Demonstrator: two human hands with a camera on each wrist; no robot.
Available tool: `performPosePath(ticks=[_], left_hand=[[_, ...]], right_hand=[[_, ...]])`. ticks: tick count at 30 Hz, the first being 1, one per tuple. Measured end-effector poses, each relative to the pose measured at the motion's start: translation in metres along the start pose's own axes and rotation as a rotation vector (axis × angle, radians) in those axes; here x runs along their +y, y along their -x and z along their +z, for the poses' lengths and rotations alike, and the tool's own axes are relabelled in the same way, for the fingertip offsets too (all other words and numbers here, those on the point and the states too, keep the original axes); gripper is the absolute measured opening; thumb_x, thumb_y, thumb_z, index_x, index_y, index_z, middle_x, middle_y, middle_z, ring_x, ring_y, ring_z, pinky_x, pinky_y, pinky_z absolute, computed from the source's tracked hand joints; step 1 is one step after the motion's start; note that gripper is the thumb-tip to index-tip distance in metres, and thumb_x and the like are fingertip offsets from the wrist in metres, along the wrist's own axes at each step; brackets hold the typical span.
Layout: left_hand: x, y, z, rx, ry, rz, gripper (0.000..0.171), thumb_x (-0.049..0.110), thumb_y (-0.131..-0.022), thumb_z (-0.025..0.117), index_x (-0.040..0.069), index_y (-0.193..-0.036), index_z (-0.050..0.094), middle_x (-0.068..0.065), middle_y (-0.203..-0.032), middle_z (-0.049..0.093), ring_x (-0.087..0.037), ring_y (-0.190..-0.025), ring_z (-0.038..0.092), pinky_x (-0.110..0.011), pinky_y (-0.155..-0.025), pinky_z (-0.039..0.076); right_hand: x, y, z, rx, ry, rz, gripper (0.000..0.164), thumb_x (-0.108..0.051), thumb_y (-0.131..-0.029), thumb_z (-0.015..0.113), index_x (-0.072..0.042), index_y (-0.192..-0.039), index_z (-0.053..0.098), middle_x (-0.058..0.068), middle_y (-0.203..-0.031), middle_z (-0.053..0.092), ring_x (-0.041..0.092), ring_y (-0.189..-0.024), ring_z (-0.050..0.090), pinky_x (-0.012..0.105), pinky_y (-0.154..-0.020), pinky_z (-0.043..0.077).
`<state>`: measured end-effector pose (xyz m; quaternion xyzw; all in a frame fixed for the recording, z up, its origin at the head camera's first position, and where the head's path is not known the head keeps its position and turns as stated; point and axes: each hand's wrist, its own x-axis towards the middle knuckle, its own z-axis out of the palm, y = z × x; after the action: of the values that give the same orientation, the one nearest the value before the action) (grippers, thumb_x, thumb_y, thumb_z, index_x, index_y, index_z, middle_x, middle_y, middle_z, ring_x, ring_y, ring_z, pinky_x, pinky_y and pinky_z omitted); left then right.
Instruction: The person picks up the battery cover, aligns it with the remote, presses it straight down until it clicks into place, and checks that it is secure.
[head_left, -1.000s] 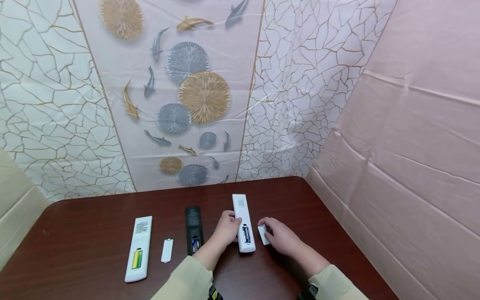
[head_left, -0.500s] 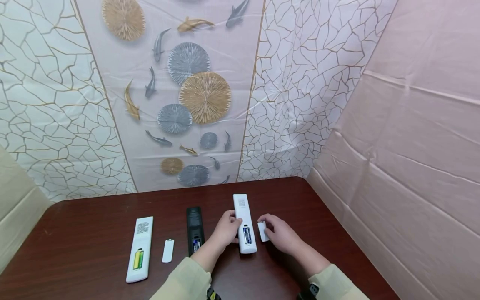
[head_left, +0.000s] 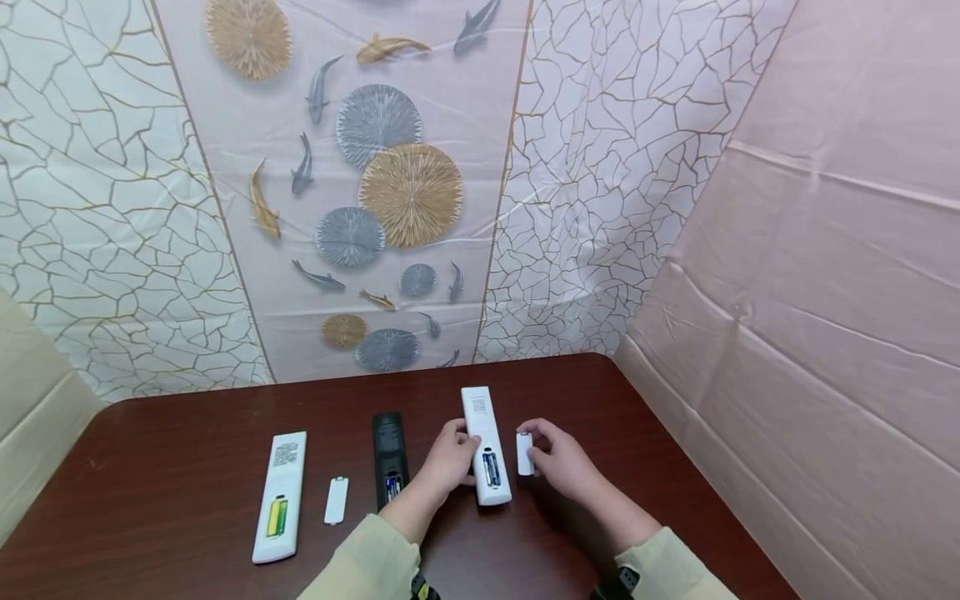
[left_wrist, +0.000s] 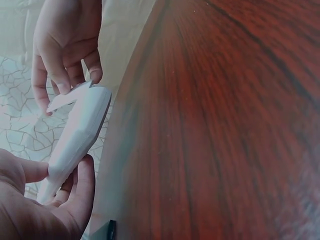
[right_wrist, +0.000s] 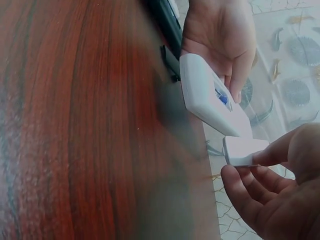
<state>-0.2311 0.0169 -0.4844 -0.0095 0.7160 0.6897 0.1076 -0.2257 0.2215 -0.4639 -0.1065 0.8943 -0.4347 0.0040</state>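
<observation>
My left hand point(head_left: 450, 457) grips a white remote control point(head_left: 480, 417) by its left edge, thumb on top and fingers beneath. The remote's back faces up, and two blue batteries point(head_left: 491, 468) lie in its uncovered compartment. To the right, my right hand point(head_left: 561, 457) pinches a small white battery cover point(head_left: 524, 455) between thumb and fingers. In the right wrist view the cover point(right_wrist: 244, 150) is held close to the far end of the remote point(right_wrist: 202, 90). The left wrist view shows the remote point(left_wrist: 80, 130) tilted in the left hand point(left_wrist: 45, 200).
On the brown table point(head_left: 187, 467), a second white remote point(head_left: 282, 467) lies at left with a yellow-green battery point(head_left: 276, 517) in its compartment. Beside it are another white cover point(head_left: 336, 500) and a black remote point(head_left: 388, 446), partly behind the left forearm. Patterned cloth point(head_left: 405, 192) hangs behind the table.
My right hand has lifted the cover slightly away from me, and the cover has turned from slanted to nearly straight. The left hand and its remote have shifted only slightly.
</observation>
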Motion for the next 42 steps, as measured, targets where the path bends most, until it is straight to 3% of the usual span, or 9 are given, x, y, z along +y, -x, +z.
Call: performPosePath(ticks=[6, 15, 24, 35, 42], left_hand=[[0.000, -0.001, -0.001, 0.005, 0.020, -0.007, 0.053, 0.017, -0.105, 0.050, 0.001, -0.150, 0.029, -0.023, -0.130, 0.054, -0.027, -0.096, 0.065, -0.040, -0.063, 0.058], [0.003, 0.001, -0.003, 0.018, 0.037, -0.017, 0.053, 0.019, -0.105, 0.051, 0.005, -0.151, 0.028, -0.023, -0.132, 0.052, -0.029, -0.098, 0.065, -0.041, -0.064, 0.059], [0.005, 0.002, -0.006, 0.028, 0.039, -0.014, 0.053, 0.019, -0.104, 0.051, 0.005, -0.151, 0.029, -0.023, -0.133, 0.052, -0.028, -0.100, 0.064, -0.041, -0.065, 0.059], [0.005, 0.000, -0.007, 0.042, 0.024, -0.013, 0.052, 0.019, -0.104, 0.052, 0.005, -0.149, 0.031, -0.022, -0.130, 0.054, -0.027, -0.098, 0.064, -0.039, -0.065, 0.059], [0.004, 0.001, -0.008, 0.047, 0.013, -0.006, 0.051, 0.018, -0.104, 0.052, 0.005, -0.149, 0.031, -0.022, -0.130, 0.055, -0.028, -0.099, 0.063, -0.039, -0.064, 0.059]], right_hand=[[-0.006, 0.000, 0.002, 0.007, -0.045, 0.010, 0.028, 0.005, -0.093, 0.059, -0.008, -0.118, 0.063, 0.009, -0.094, 0.058, 0.022, -0.068, 0.058, 0.037, -0.059, 0.054], [-0.018, 0.003, 0.005, -0.016, -0.088, -0.041, 0.029, 0.004, -0.094, 0.058, -0.008, -0.120, 0.063, 0.009, -0.093, 0.058, 0.029, -0.070, 0.060, 0.043, -0.062, 0.056], [-0.025, 0.001, 0.015, -0.056, -0.099, -0.039, 0.029, 0.003, -0.096, 0.058, -0.010, -0.121, 0.062, 0.008, -0.094, 0.058, 0.022, -0.076, 0.058, 0.036, -0.063, 0.056], [-0.027, 0.003, 0.026, -0.094, -0.131, -0.075, 0.027, 0.003, -0.096, 0.058, -0.010, -0.119, 0.062, 0.009, -0.093, 0.056, 0.020, -0.077, 0.057, 0.041, -0.066, 0.057], [-0.025, 0.003, 0.029, -0.105, -0.110, -0.090, 0.027, 0.001, -0.096, 0.059, -0.010, -0.120, 0.062, 0.007, -0.092, 0.057, 0.018, -0.075, 0.058, 0.034, -0.063, 0.056]])
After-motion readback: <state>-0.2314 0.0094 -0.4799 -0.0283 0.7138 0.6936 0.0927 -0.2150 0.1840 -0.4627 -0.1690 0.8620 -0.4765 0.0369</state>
